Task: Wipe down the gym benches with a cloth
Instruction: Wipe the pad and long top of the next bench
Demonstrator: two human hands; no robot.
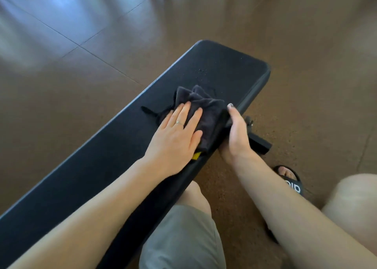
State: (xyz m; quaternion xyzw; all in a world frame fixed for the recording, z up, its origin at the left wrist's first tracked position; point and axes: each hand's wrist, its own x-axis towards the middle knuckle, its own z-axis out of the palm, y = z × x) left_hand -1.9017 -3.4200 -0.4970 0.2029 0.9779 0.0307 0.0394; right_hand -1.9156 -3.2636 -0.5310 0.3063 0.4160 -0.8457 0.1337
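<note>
A dark, crumpled cloth (204, 109) lies on top of a black padded bench (98, 166), nearer the bench's far, rounded end than its near end, and close to the right-hand edge. A small yellow tag (196, 156) shows at the cloth's near corner, and a thin dark loop of thread or cord trails from the cloth's left side across the pad. The left hand (175, 138) rests flat on the cloth, palm down, fingers spread and straight, pressing rather than gripping; a thin ring (178, 122) sits on one finger. The right hand (236, 134) is at the bench's right edge, just beside the cloth, with its thumb up on the edge by the cloth and its fingers curled down around the side of the pad; whether it also pinches the cloth cannot be told. Tiny pale specks dot the pad beyond the cloth. The bench runs diagonally from lower left to upper right. Part of a black frame (259, 142) juts out from under it, just past the right hand. Below, the person's bare knees and grey shorts (183, 240) show, along with one foot in a black sandal (289, 179) on a brown floor (306, 44), which is blurred and glossy toward the top left.
</note>
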